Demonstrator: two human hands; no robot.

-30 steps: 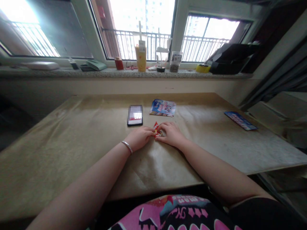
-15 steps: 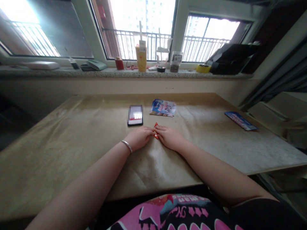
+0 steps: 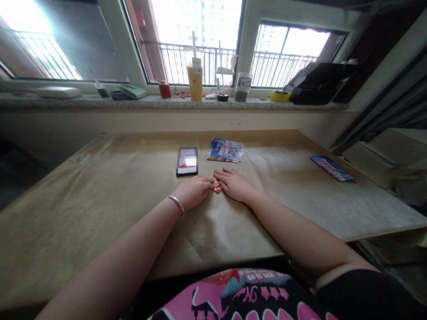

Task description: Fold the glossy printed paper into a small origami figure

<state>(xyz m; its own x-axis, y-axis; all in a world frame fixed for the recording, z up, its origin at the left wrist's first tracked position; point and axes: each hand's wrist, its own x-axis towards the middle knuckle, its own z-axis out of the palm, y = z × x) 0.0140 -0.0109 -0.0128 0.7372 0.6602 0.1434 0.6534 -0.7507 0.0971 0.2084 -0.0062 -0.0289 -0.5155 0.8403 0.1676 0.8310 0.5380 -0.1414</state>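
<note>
A small folded red paper (image 3: pixel 217 186) with yellow and white print lies on the table between my hands. At its left edge my left hand (image 3: pixel 195 190), with a silver bangle at the wrist, holds it, fingers close together and fingertips pinning it down. My right hand (image 3: pixel 235 184) rests palm down on its right side, fingers spread and partly over it; how much paper is underneath is hidden. Just beyond, a pile of blue printed leaflets (image 3: pixel 227 150) lies flat. A phone (image 3: pixel 187 169) with a blurred screen is left of the leaflets.
The table (image 3: pixel 100 200) has a tan, slightly wrinkled cover. Another blue printed leaflet stack (image 3: pixel 332 168) lies at the right. On the windowsill (image 3: pixel 150 103) stand a yellow drink cup (image 3: pixel 195 84), a red jar (image 3: pixel 164 90), a yellow tape roll (image 3: pixel 280 96) and a black box (image 3: pixel 316 86).
My right hand has gone from fingers close together to spread, shifting slightly up and away. More of the red paper's printed face shows now. My left hand stays at its left edge.
</note>
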